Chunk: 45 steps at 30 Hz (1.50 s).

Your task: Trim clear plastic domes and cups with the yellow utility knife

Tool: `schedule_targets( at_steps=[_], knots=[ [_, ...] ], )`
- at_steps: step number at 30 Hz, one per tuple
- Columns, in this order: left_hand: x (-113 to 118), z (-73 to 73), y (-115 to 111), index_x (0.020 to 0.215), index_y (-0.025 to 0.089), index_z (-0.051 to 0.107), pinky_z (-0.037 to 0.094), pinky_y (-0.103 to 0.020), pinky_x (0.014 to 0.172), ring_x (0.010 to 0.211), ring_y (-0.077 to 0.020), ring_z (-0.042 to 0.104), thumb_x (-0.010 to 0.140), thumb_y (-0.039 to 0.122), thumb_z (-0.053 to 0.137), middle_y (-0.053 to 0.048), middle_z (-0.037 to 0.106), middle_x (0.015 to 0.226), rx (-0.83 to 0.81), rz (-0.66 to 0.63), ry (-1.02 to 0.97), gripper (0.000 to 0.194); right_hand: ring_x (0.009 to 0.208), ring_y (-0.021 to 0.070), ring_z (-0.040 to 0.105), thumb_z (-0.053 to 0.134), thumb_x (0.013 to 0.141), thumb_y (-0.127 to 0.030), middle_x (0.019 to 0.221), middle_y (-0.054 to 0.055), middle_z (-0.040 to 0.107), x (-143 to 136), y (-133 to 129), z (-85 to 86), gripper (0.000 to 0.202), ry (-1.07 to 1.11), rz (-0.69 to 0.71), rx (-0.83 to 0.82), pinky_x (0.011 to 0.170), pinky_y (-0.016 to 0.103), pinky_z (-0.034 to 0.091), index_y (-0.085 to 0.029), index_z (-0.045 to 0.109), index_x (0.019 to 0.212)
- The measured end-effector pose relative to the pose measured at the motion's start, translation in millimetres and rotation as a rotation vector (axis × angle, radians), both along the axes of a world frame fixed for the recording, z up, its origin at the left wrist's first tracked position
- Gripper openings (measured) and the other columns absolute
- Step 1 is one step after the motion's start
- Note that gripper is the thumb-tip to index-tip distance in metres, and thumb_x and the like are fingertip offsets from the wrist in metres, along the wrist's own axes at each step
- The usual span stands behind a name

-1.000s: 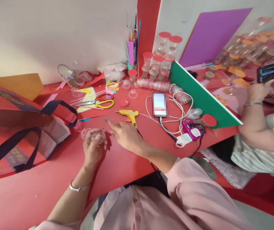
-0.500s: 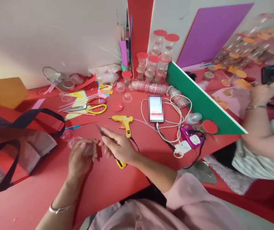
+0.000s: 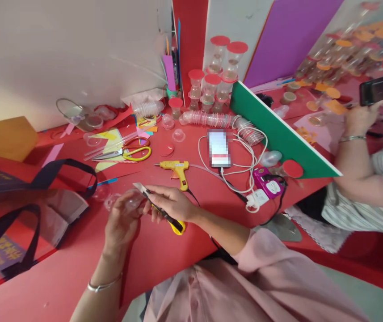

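Note:
A clear plastic cup point(image 3: 132, 202) is held in my left hand point(image 3: 121, 223), its fingers curved round it. My right hand point(image 3: 174, 205) grips a dark utility knife point(image 3: 166, 215), whose blade points up and left over the cup. Yellow tape or a yellow handle point(image 3: 178, 228) shows partly under the knife's end. Just beyond my right hand lies a yellow glue gun point(image 3: 177, 170). Yellow-handled scissors point(image 3: 124, 153) rest on paper at the back left, and a round red disc point(image 3: 166, 150) lies to their right.
A red bag point(image 3: 44, 223) stands at the left. At the back are stacked red-capped cups point(image 3: 211, 91) and a row of nested cups point(image 3: 208, 119). A phone point(image 3: 219, 148) with white cable lies before a green divider point(image 3: 278, 134). Another person holds a phone at the right.
The knife has tilted, so its blade shows broader and nearer the cup. Both hands appear slightly further right, while the view has shifted a little.

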<state>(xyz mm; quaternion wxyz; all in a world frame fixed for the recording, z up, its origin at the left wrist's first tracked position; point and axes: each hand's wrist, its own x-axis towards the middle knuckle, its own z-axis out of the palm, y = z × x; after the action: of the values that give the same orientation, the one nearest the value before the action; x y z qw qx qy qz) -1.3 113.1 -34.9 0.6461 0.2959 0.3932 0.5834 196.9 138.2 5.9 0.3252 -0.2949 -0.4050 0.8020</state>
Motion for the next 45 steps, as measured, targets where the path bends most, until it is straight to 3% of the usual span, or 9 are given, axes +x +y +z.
schedule_targets(
  at_steps=[2, 6, 14, 30, 35, 41, 45],
  knots=[
    [1, -0.3, 0, 0.100, 0.026, 0.076, 0.061, -0.036, 0.062, 0.085, -0.0237, 0.071, 0.067, 0.069, 0.081, -0.008, 0.073, 0.119, 0.007, 0.017, -0.036, 0.054, 0.062, 0.0087, 0.066, 0.056, 0.100, -0.039, 0.091, 0.001, 0.069, 0, -4, -0.5, 0.053, -0.054, 0.030, 0.034, 0.054, 0.021, 0.055, -0.025, 0.049, 0.151],
    [2, -6.9, 3, 0.090, 0.022, 0.074, 0.061, -0.030, 0.062, 0.093, -0.0239, 0.071, 0.062, 0.063, 0.087, -0.007, 0.070, 0.123, 0.053, 0.056, 0.035, 0.052, 0.056, 0.0077, 0.065, 0.051, 0.102, -0.033, 0.090, 0.001, 0.070, 2, -8, 0.9, 0.050, -0.228, 0.134, 0.089, 0.046, 0.017, 0.050, -0.027, 0.047, 0.152],
    [8, -6.8, 5, 0.084, 0.017, 0.072, 0.063, -0.031, 0.066, 0.080, -0.0170, 0.072, 0.076, 0.031, 0.085, -0.008, 0.072, 0.117, 0.041, 0.067, 0.114, 0.021, 0.054, 0.0056, 0.060, 0.053, 0.102, -0.038, 0.088, 0.000, 0.071, 12, -4, 6.8, 0.044, -0.258, 0.195, 0.092, 0.046, 0.013, 0.048, -0.030, 0.055, 0.145],
    [4, -1.2, 5, 0.075, 0.017, 0.069, 0.061, -0.029, 0.066, 0.080, -0.0171, 0.071, 0.076, 0.029, 0.085, -0.007, 0.073, 0.114, 0.033, -0.004, 0.103, 0.020, 0.056, 0.0068, 0.062, 0.055, 0.101, -0.038, 0.090, 0.001, 0.072, 23, 2, 4.0, 0.044, -0.210, 0.286, 0.094, 0.048, 0.016, 0.050, -0.032, 0.056, 0.144],
    [3, -4.5, 9, 0.082, 0.017, 0.069, 0.061, -0.032, 0.063, 0.076, -0.0189, 0.071, 0.081, 0.036, 0.081, -0.008, 0.075, 0.103, 0.079, 0.061, 0.069, 0.022, 0.056, 0.0066, 0.062, 0.056, 0.100, -0.037, 0.086, 0.000, 0.071, 30, 6, 13.8, 0.045, -0.143, 0.188, 0.070, 0.050, 0.017, 0.051, -0.029, 0.056, 0.145],
    [12, -8.6, 6, 0.075, 0.012, 0.073, 0.063, -0.032, 0.064, 0.090, -0.0251, 0.073, 0.088, 0.045, 0.074, -0.015, 0.072, 0.101, 0.208, 0.027, 0.292, 0.036, 0.055, 0.0082, 0.064, 0.057, 0.100, -0.034, 0.081, 0.000, 0.072, 33, 9, 19.4, 0.046, -0.115, 0.007, 0.028, 0.048, 0.017, 0.050, -0.026, 0.056, 0.145],
    [13, -7.7, 5, 0.098, 0.018, 0.074, 0.063, -0.028, 0.062, 0.088, -0.0217, 0.074, 0.082, 0.028, 0.081, -0.010, 0.074, 0.107, 0.196, 0.036, 0.337, 0.020, 0.055, 0.0091, 0.064, 0.056, 0.100, -0.033, 0.079, 0.000, 0.071, 31, 8, 17.0, 0.046, -0.093, 0.015, 0.045, 0.047, 0.018, 0.050, -0.026, 0.056, 0.145]
  ],
)
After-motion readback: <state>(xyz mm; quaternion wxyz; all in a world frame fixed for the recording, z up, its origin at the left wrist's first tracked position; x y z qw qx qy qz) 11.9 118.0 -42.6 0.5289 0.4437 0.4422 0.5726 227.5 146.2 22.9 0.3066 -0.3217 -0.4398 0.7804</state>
